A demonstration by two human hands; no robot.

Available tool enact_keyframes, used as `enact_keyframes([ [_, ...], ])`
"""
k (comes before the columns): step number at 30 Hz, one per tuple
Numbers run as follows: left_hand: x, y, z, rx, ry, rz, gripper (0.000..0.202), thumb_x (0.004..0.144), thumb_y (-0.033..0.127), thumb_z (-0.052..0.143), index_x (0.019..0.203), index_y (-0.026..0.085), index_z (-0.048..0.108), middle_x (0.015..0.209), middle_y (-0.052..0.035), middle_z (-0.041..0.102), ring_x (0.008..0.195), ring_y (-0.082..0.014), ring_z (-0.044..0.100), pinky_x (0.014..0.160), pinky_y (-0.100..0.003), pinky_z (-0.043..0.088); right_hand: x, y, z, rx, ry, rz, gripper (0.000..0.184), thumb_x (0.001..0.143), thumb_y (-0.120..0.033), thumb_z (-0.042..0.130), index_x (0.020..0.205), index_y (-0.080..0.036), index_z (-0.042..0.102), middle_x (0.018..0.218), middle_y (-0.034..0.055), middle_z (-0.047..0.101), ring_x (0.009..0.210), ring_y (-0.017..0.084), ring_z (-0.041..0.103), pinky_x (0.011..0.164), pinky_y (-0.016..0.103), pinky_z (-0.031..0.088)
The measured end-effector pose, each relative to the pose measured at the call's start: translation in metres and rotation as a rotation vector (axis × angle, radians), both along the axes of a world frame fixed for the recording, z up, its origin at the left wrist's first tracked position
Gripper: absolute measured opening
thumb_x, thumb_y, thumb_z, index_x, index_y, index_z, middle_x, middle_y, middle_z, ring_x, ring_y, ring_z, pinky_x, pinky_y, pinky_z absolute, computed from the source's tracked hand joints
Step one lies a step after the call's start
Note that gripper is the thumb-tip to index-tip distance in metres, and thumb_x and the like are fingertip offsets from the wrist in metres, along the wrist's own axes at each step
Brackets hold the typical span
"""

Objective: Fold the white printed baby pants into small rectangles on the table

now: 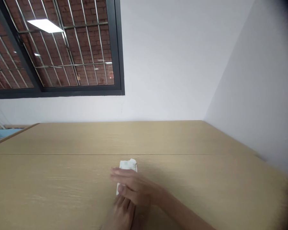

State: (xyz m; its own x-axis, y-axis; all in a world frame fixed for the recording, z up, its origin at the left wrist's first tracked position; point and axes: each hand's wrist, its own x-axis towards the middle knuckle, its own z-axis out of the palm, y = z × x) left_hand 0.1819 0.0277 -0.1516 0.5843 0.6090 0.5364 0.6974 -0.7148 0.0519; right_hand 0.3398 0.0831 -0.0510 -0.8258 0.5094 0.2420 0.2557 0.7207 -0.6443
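A small white packet [128,164] lies on the pale wooden table [62,185], near its front middle. My right hand [134,187] reaches in from the lower right and lies across the packet. Its fingers cover the packet's middle and its thumb presses on the near end, so only the far end and a sliver of the left edge show. My left hand [122,215] comes up from the bottom edge just under the right hand. Its fingers are stretched out and point toward the packet's near end. I cannot tell whether they touch it.
The table runs back to a white wall [163,64], and a second wall closes the right side. A seam crosses the tabletop just behind the packet. A dark-framed window [62,48] with a grille fills the upper left. Something blue [2,132] shows beyond the table's far left corner.
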Motion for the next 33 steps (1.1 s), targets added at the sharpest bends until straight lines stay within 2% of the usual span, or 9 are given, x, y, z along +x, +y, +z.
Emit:
enact_keyframes([
  [3, 0.003, -0.002, -0.013, 0.035, 0.059, 0.039, 0.031, 0.083, 0.027, 0.057, 0.11, 0.015, 0.069, 0.099, -0.014, 0.077, 0.085, -0.029, 0.075, 0.075, -0.038, 0.065, -0.007, -0.005, -0.011, -0.025, -0.068, 0.07, 0.045, 0.108, -0.036, 0.036, 0.146, -0.019, 0.054, 0.152, 0.0085, 0.051, 0.147, 0.024, 0.038, 0.124, 0.038, 0.024],
  [6, 0.002, -0.001, -0.012, 0.071, 0.042, 0.032, 0.028, 0.083, 0.026, 0.056, 0.105, 0.015, 0.069, 0.095, -0.0132, 0.077, 0.083, -0.0286, 0.075, 0.072, -0.037, 0.065, -0.004, 0.001, -0.027, -0.026, -0.13, 0.027, 0.043, 0.108, -0.038, 0.037, 0.142, -0.022, 0.059, 0.149, 0.0071, 0.055, 0.146, 0.027, 0.038, 0.124, 0.045, 0.024],
  [9, 0.001, 0.0, -0.004, 0.096, 0.045, 0.023, 0.037, 0.082, 0.029, 0.06, 0.114, 0.013, 0.066, 0.108, -0.0147, 0.075, 0.099, -0.0333, 0.073, 0.084, -0.044, 0.065, 0.006, 0.014, -0.037, 0.027, -0.183, -0.061, 0.046, 0.109, -0.038, 0.033, 0.149, -0.023, 0.05, 0.157, 0.0066, 0.044, 0.151, 0.028, 0.03, 0.126, 0.049, 0.017],
  [14, -0.001, -0.002, 0.0, 0.11, 0.128, 0.018, 0.067, 0.086, 0.031, 0.061, 0.144, 0.002, 0.044, 0.142, -0.0202, 0.058, 0.128, -0.0353, 0.059, 0.098, -0.041, 0.059, 0.025, 0.041, -0.05, 0.223, -0.226, -0.191, 0.05, 0.109, -0.036, 0.029, 0.157, -0.024, 0.035, 0.164, 0.0067, 0.03, 0.153, 0.025, 0.022, 0.126, 0.051, 0.015],
  [20, -0.008, -0.001, 0.012, -0.061, 0.032, -0.008, 0.07, 0.091, 0.036, 0.061, 0.15, 0.011, 0.035, 0.147, -0.0165, 0.054, 0.133, -0.0313, 0.055, 0.103, -0.041, 0.055, 0.034, 0.055, -0.064, 0.282, -0.22, -0.338, 0.052, 0.109, -0.038, 0.027, 0.157, -0.018, 0.036, 0.163, 0.0101, 0.032, 0.152, 0.024, 0.026, 0.124, 0.047, 0.025],
  [22, -0.014, 0.006, 0.021, -0.188, -0.105, 0.009, 0.048, 0.096, 0.036, 0.054, 0.14, 0.018, 0.045, 0.135, -0.0115, 0.065, 0.121, -0.0248, 0.063, 0.098, -0.038, 0.055, 0.034, 0.054, -0.067, 0.268, -0.199, -0.38, 0.054, 0.109, -0.039, 0.026, 0.157, -0.016, 0.034, 0.163, 0.0109, 0.032, 0.151, 0.024, 0.028, 0.124, 0.046, 0.027],
  [24, -0.023, 0.015, 0.028, -0.273, -0.251, 0.104, 0.024, 0.1, 0.037, 0.046, 0.115, 0.022, 0.057, 0.109, -0.0071, 0.071, 0.099, -0.0215, 0.067, 0.086, -0.037, 0.054, 0.034, 0.052, -0.07, 0.256, -0.169, -0.447, 0.056, 0.109, -0.04, 0.026, 0.157, -0.013, 0.031, 0.163, 0.0132, 0.032, 0.151, 0.025, 0.03, 0.123, 0.046, 0.029],
  [27, -0.038, 0.031, 0.033, -0.312, -0.334, 0.303, 0.031, 0.101, 0.044, 0.04, 0.081, 0.023, 0.05, 0.078, -0.0023, 0.062, 0.077, -0.021, 0.059, 0.074, -0.037, 0.046, 0.034, 0.051, -0.073, 0.281, -0.111, -0.539, 0.057, 0.108, -0.041, 0.027, 0.156, -0.01, 0.033, 0.16, 0.017, 0.037, 0.148, 0.027, 0.035, 0.12, 0.047, 0.033],
  [33, -0.05, 0.046, 0.026, -0.459, -0.343, 0.441, 0.036, 0.101, 0.048, 0.038, 0.075, 0.024, 0.047, 0.074, -0.0009, 0.061, 0.074, -0.0211, 0.055, 0.074, -0.035, 0.037, 0.031, 0.047, -0.074, 0.455, -0.002, -0.568, 0.042, 0.107, -0.035, 0.035, 0.141, -0.015, 0.05, 0.138, 0.0167, 0.059, 0.127, 0.028, 0.053, 0.107, 0.047, 0.043],
])
